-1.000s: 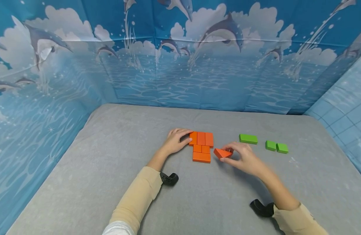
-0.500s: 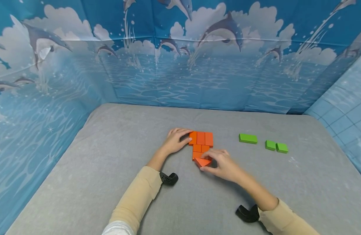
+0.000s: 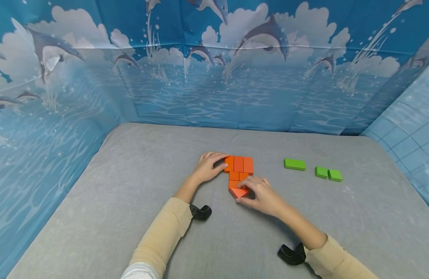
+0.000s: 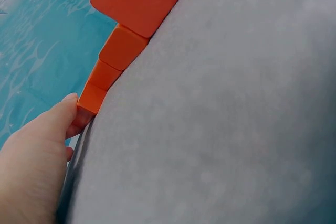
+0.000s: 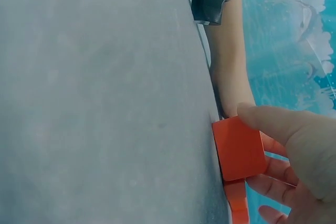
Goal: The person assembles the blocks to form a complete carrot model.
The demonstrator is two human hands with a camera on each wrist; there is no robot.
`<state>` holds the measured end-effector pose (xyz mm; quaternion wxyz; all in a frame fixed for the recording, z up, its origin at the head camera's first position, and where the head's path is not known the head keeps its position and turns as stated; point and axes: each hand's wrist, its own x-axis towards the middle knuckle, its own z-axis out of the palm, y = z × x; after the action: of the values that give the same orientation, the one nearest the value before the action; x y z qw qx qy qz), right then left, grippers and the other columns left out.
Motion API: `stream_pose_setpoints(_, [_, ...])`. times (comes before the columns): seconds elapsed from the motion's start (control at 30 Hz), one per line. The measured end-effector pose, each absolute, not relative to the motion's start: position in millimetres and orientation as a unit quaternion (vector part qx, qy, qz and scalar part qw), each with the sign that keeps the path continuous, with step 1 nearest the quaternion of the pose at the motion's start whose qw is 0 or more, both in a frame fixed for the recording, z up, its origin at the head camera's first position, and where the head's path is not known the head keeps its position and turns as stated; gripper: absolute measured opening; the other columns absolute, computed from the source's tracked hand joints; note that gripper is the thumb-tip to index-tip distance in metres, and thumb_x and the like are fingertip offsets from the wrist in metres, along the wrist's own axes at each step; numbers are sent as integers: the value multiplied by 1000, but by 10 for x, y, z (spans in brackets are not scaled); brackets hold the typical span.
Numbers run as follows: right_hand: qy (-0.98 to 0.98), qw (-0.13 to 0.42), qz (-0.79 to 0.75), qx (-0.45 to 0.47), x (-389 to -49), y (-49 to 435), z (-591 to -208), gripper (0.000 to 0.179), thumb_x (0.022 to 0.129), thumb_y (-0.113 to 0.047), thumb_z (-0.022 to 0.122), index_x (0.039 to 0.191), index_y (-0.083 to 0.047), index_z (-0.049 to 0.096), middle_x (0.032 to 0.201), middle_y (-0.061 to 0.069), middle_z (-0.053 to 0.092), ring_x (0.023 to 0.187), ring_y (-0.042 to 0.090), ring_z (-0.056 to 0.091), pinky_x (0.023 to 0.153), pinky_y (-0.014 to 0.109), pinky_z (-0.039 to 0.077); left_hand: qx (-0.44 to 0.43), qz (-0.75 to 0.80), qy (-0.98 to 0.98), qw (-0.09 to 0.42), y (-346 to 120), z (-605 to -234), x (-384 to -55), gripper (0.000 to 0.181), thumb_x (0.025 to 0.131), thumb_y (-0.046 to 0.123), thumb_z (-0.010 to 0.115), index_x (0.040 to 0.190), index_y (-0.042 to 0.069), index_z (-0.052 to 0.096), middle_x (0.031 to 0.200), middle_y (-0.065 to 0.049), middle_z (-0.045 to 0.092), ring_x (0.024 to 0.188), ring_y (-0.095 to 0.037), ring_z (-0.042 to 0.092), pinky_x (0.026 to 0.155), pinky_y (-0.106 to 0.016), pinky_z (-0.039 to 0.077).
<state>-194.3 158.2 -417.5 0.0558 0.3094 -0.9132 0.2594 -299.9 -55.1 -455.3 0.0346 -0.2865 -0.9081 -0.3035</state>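
1. Work on the flat orange figure looks well advanced: three oblong blocks [image 3: 238, 164] lie side by side as the row closest to the far edge of the table [image 3: 165, 155], two small orange blocks [image 3: 234, 176] sit against that row's near side, and a long orange block [image 3: 233, 184] comes below them.
2. The triangular block [image 3: 238, 192] appears to be the piece being fitted. It is at the near side of the long orange block, about midway across the table's width, with one corner toward the near edge. Fingers cover part of the join, so full contact cannot be told.
3. The right hand [image 3: 261, 195] grasps the triangular block between thumb and fingers; its release is not yet done.
4. The left hand [image 3: 208, 167] grips the leftmost oblong block [image 3: 230, 162] with thumb and fingers, seemingly to steady the row.
5. Toward the far right corner, a long green block [image 3: 294, 164] and two small green blocks [image 3: 321, 172] lie well apart from the figure, unused in it so far as things stand.
6. No container shows; the orange figure and the green pieces rest directly on the gray tabletop.
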Motion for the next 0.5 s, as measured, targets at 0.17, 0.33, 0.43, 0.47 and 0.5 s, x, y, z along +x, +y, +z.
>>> stream_pose_setpoints(0.17, [-912,57,261,311,-1944,1588,-4178,29,76,-28,75,99,-13,65,91,-5,59,87,11,52,82,43,35,-286,-305,-908,35,-550,-4551,-2996,42,93,35,51,132,20,51,133,-1,50,124,-21,38,107,-46,17])
stream_pose_setpoints(0.33, [-913,60,258,309,-1938,1587,-4177,29,76,-28,74,100,-13,65,91,-4,58,87,12,52,81,42,32,-287,-302,-908,37,-550,-4551,-2999,41,93,35,52,132,20,51,133,-1,51,124,-21,39,107,-45,17])
stream_pose_setpoints(0.43, [-916,60,255,304,-1932,1588,-4173,29,76,-28,74,100,-14,66,91,-4,58,89,14,53,80,41,30,-288,-302,-908,38,-550,-4549,-2998,41,93,34,52,132,20,51,132,-1,51,123,-21,39,107,-45,17])
stream_pose_setpoints(0.47, [-917,60,254,302,-1929,1588,-4171,30,76,-28,74,100,-14,66,91,-4,58,89,15,53,79,41,30,-288,-302,-908,38,-550,-4549,-2997,41,93,34,52,132,20,51,132,-1,51,123,-21,39,107,-45,17])
stream_pose_setpoints(0.5, [-917,59,254,301,-1928,1587,-4170,30,76,-28,74,100,-14,66,91,-4,58,89,15,53,79,40,29,-288,-304,-907,38,-550,-4546,-2995,41,93,34,52,132,19,51,132,-1,51,123,-21,39,107,-45,17])
